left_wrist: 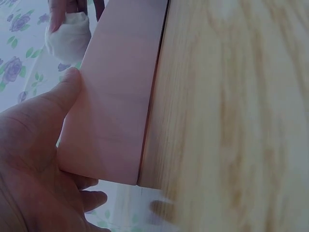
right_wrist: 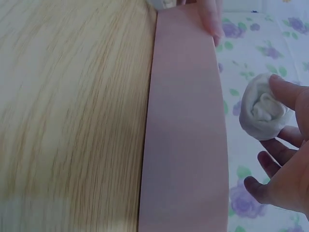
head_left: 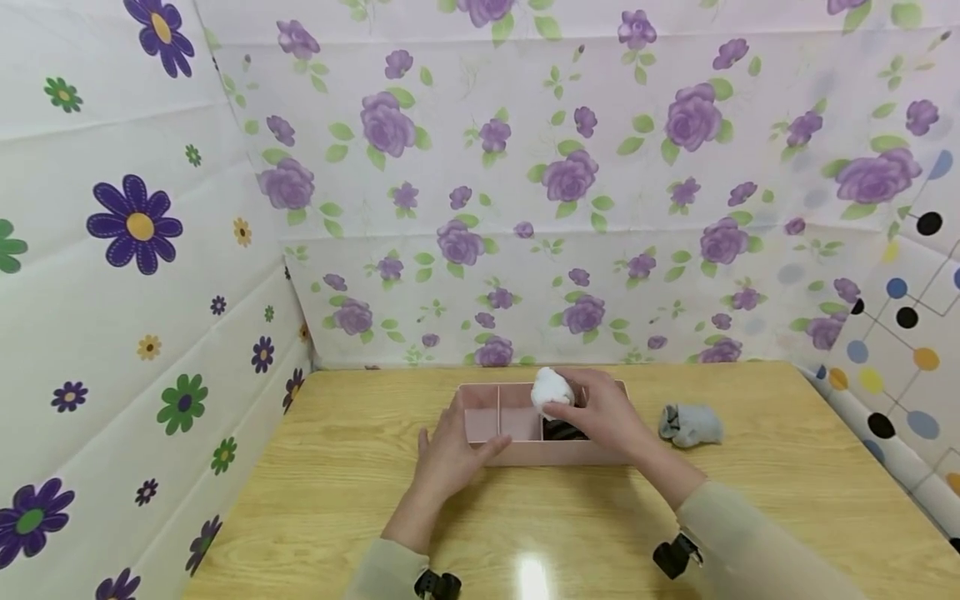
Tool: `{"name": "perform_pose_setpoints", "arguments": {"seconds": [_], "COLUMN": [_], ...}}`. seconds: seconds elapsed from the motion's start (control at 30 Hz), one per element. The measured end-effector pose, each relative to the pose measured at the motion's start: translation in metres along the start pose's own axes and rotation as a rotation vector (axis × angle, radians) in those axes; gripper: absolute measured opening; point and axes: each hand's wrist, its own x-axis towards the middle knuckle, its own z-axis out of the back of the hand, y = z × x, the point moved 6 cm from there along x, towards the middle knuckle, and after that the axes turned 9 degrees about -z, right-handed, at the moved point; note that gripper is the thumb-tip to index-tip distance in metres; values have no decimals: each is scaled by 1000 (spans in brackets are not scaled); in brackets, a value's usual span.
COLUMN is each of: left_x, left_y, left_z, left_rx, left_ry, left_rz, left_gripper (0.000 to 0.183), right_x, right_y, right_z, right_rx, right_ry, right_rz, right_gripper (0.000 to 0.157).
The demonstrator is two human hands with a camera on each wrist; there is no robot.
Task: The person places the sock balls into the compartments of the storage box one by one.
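Observation:
A pink divided storage box (head_left: 555, 454) stands on the table. My left hand (head_left: 452, 454) holds its left end, with the thumb at the front rim and the fingers around the end. Above the box, my right hand (head_left: 613, 415) pinches a rolled white sock (head_left: 550, 390) between thumb and fingers. In the right wrist view the folds of this white sock (right_wrist: 262, 107) show, and it is apart from the box wall. A dark, striped bundle (head_left: 561, 431) lies in a compartment below, partly hidden by the right hand. Two compartments at the left show bare floors.
A rolled grey sock (head_left: 692, 425) lies on the wooden table (head_left: 337, 500), to the right of the box. Flower-print sheets (head_left: 480, 208) hang behind the table and along its left side; a dotted one (head_left: 907, 333) hangs at the right.

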Motion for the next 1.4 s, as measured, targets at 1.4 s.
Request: {"name": "perform_pose_setpoints", "arguments": {"seconds": [1.4], "left_x": [-1], "left_y": [5], "left_z": [1], "left_rx": [17], "left_ry": [-14], "left_rz": [-8], "left_gripper": [119], "right_x": [10], "right_y": [2], "right_z": [-32], "right_rx": [-92], "right_ry": [43], "right_rz": [-51], "right_gripper": [77]}}
